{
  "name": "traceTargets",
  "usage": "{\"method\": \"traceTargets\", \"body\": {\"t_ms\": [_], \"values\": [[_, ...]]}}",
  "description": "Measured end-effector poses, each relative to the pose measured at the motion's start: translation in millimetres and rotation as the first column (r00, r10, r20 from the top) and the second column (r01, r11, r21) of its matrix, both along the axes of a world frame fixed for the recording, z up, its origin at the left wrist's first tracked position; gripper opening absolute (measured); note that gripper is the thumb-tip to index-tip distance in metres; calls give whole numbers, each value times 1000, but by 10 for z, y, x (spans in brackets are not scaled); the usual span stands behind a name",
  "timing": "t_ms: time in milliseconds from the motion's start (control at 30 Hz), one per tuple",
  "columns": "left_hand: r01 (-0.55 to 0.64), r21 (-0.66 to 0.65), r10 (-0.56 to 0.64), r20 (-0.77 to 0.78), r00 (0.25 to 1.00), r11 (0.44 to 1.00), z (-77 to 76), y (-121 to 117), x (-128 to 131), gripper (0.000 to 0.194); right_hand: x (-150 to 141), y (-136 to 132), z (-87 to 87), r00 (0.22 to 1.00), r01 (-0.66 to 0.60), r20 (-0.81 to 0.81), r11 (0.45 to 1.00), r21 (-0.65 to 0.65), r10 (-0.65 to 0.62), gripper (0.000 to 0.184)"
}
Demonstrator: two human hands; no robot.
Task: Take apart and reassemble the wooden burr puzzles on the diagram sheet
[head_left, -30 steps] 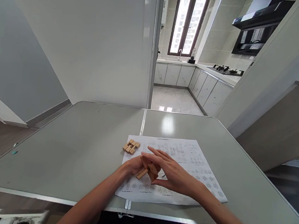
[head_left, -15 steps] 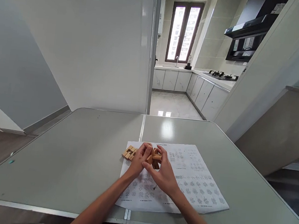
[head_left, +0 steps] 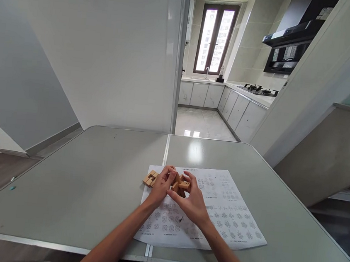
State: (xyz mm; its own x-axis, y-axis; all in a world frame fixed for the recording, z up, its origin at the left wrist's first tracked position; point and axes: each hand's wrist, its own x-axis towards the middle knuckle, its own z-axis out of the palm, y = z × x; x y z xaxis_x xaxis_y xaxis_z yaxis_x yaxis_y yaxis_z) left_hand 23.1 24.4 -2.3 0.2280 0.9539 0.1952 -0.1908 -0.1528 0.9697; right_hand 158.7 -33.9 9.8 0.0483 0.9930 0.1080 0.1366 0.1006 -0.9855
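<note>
A: In the head view, what is the left hand [head_left: 162,186] doing?
B: Just below the centre of the frame, it is clamping its thumb and fingers on the left side of a wooden block cluster [head_left: 179,185]

A: And the right hand [head_left: 195,203]?
B: It is curving around the cluster's right side, its thumb reaching in along the lower edge and its fingers arching above; whether it is gripping firmly, I am not able to tell

A: So the hands are working close together?
B: Yes, they are facing each other around the cluster, which is sitting between them over the upper left part of a printed sheet [head_left: 231,216]. Whether it is touching the paper is staying hidden

A: What is lying nearby?
B: A flat group of wooden blocks [head_left: 150,178] is lying just left of the left hand, at the sheet's upper left corner, and the hand is partly covering it. The sheet is spreading over the grey table [head_left: 63,177], which is filling the lower half of the frame. A small teal bit [head_left: 12,188] is resting near the table's edge, at the lower left
</note>
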Motion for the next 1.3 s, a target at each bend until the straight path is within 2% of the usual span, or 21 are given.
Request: {"method": "traceTargets", "body": {"t_ms": [133, 500, 733, 900, 1000, 1100, 1200, 1300], "values": [[-18, 39, 20, -34, 999, 999, 12, 7, -16, 47, 24, 38, -35, 998, -60, -19, 998, -31, 60, 80], [-20, 68, 26, -91, 996, 997, -3, 18, -25, 44, 160, 43, -53, 992, -103, -75, 993, -51, 99, 81], [-81, 206, 126, -217, 968, 975, -15, 31, -24, 39, 304, 58, 23, 981, -175, -103, 979, -106, 165, 83], [-159, 216, 213, -256, 943, 963, 21, 12, -36, 29, 484, 176, -51, 981, -195, -25, 973, -122, 194, 89], [-202, 248, 274, -303, 913, 947, 64, 10, -90, 27, 719, 322, -148, 990, -111, 79, 987, -118, 121, 91], [-181, 354, 317, -378, 870, 918, 103, 23, -230, 22, 1028, 500, -245, 970, 53, 239, 995, -79, -33, 94], [-134, 463, 377, -484, 790, 876, 118, 47, -451, 20, 1321, 660, -337, 945, 198, 274, 979, -43, -179, 93], [-79, 511, 413, -585, 698, 856, 99, 81, -692, 23, 1519, 778, -435, 912, 306, 299, 951, -43, -280, 96]]}}
